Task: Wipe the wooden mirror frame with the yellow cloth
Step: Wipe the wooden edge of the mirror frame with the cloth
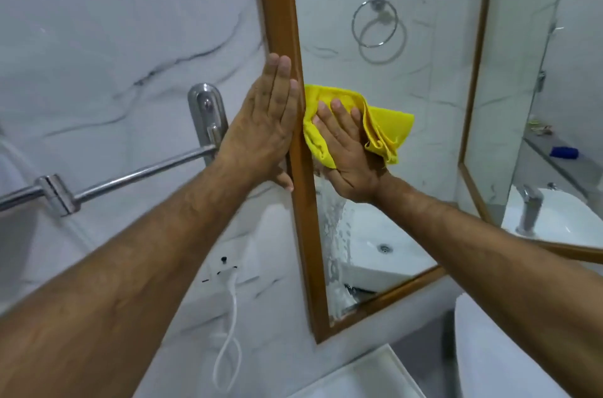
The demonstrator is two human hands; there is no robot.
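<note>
- While the yellow cloth (385,123) sits under the right hand (350,156), it's on the mirror glass (375,71) just beside the frame's left upright, not on the wood itself; its left edge touches or nearly touches the upright.
- Right hand: flat palm, fingers (339,110) slightly spread, pressing the cloth against the glass. No pinch, just pressure hold.
- Left hand (264,123): flat, fingers pressed together, laid along the outer edge of the wooden mirror frame (284,22), thumb tucked low near the frame edge. Looks like bracing, holds nothing.
- Cloth handling: soft, light, bunched in folds, loose corner hanging free to the right. Looks like microfibre, so likely grips wood well but drags on wet glass. Will slip out from under a flat palm if pressure drops; better to wrap it over the fingertips for the narrow frame.
- Frame handling: rigid, fixed to the marble wall (114,55), smooth finish. Narrow face plus inner and outer edges, so pinch the cloth around the upright and run along it.
- Glass is fragile; keep push moderate. Wet streaks (332,234) show on the lower glass next to the upright, likely slippery there.
- Bottom rail (391,293) and far side of the frame need separate passes, I'd judge.
</note>
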